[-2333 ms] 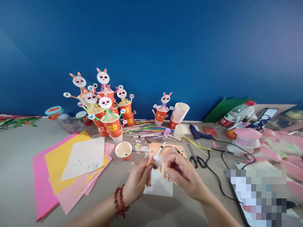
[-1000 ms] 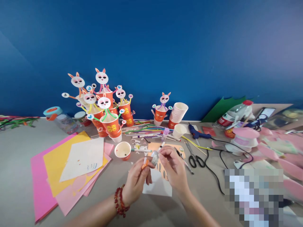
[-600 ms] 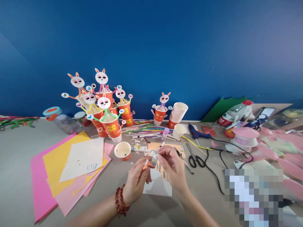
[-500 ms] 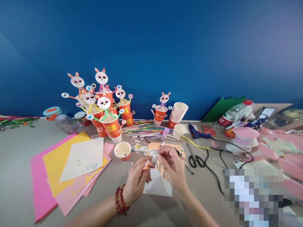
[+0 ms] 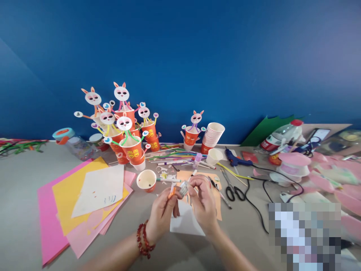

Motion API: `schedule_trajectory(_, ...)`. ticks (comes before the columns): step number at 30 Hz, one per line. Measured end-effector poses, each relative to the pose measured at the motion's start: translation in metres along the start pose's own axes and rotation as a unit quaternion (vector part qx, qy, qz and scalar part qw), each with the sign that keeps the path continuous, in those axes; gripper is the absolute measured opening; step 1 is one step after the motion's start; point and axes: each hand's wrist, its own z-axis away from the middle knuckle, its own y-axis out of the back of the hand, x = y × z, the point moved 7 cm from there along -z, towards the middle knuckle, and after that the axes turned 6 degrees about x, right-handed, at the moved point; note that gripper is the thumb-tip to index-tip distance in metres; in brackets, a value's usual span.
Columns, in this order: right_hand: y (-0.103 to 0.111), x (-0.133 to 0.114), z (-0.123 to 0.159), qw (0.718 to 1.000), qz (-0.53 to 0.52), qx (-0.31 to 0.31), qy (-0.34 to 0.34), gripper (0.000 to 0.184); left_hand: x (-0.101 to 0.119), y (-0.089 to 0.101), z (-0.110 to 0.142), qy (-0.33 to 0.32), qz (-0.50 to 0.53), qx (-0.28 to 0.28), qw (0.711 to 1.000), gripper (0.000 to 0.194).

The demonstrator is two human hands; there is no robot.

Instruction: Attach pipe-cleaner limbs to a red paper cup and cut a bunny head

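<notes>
My left hand [image 5: 163, 206] is closed, pinching a small orange-and-white piece [image 5: 171, 192] that looks like a paper rabbit ear. Between both hands is a small, pale grey roll of tape [image 5: 184, 188] with print on it. My right hand [image 5: 205, 205] grips its right side with bent fingertips, while my left fingertips meet its left side. Below them lie a white sheet [image 5: 186, 222] and an orange sheet [image 5: 217, 205] with shapes cut out, partly hidden by my right hand. A capped marker [image 5: 168, 180] lies just behind, beside a white-lined paper cup [image 5: 146, 180].
Paper cups with rabbit figures [image 5: 130, 146] stand at the back left, one more [image 5: 192, 136] near stacked cups [image 5: 213, 134]. Coloured paper [image 5: 53, 226] lies left. Scissors [image 5: 234, 190], a blue glue gun [image 5: 237, 160] and its black cord [image 5: 255, 214] lie right.
The tape roll has tilted between my fingers. My right hand has shifted slightly, and more of the orange-and-white piece shows above my left fingers.
</notes>
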Motion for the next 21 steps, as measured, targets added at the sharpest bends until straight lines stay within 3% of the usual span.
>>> schedule_trajectory(5,-0.006,-0.015,0.008,0.998,-0.011,-0.035,0.06,0.007,-0.002,-0.001,-0.003,0.031,-0.013,-0.013,0.999,0.028)
schedule_trajectory(10,-0.001,-0.006,-0.006,0.996,-0.075,-0.007,-0.042,0.011,-0.011,-0.01,0.002,0.047,0.113,-0.098,0.988,0.029)
schedule_trajectory(13,0.002,-0.001,-0.014,0.989,-0.118,0.0,-0.094,0.015,-0.01,-0.015,0.004,0.02,0.114,-0.136,0.984,0.028)
schedule_trajectory(16,0.003,-0.004,-0.016,0.986,-0.139,0.002,-0.096,0.015,-0.009,-0.011,0.0,0.03,0.086,-0.091,0.992,0.028)
schedule_trajectory(21,0.001,-0.025,-0.01,0.99,-0.133,-0.035,-0.032,0.012,-0.004,-0.006,-0.006,0.075,0.093,-0.018,0.993,0.033)
